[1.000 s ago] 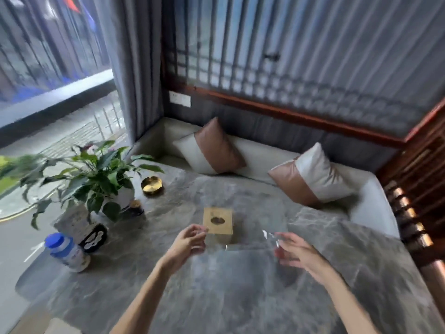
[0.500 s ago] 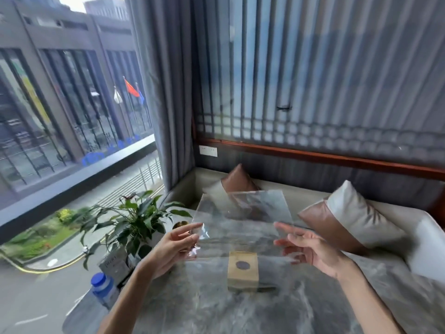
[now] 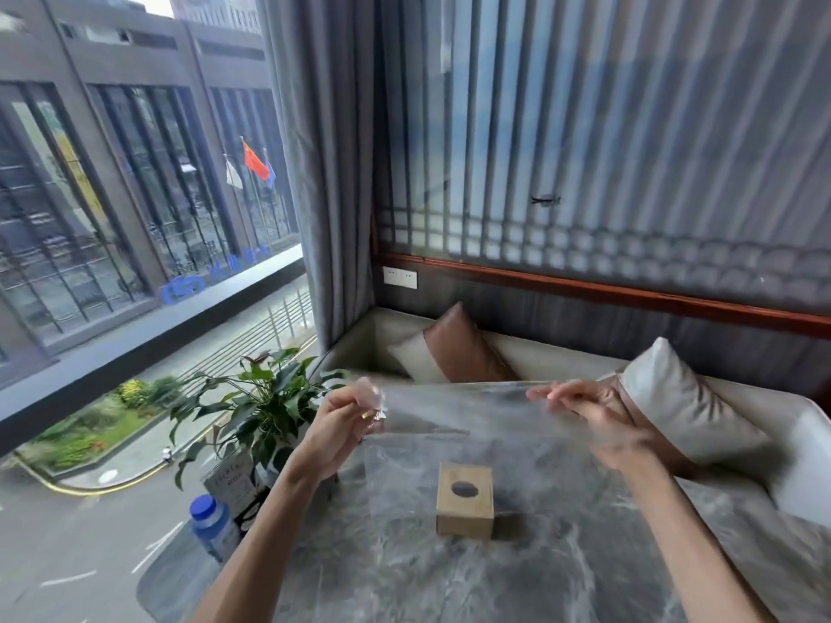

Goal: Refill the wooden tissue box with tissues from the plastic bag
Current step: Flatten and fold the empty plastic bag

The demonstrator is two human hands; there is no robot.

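A clear plastic bag [image 3: 454, 442] hangs stretched between my two hands above the grey marble table [image 3: 404, 577]. My left hand [image 3: 341, 424] pinches its upper left corner, which is crumpled. My right hand [image 3: 589, 411] holds the upper right edge, fingers partly spread and blurred. The bag looks flat and I see no tissues in it. Behind and below it, seen partly through the plastic, the wooden tissue box [image 3: 465, 500] stands on the table with its oval top opening dark.
A potted green plant [image 3: 261, 406] stands at the table's left edge, with a small card holder [image 3: 229, 483] and a blue-capped bottle [image 3: 211, 528] beside it. Two cushions [image 3: 449, 348] lie on the bench behind. A window is on the left.
The bag has been pulled wider and flatter between my hands; my left hand now pinches its corner. The view has shifted slightly, with the tissue box unmoved on the table.
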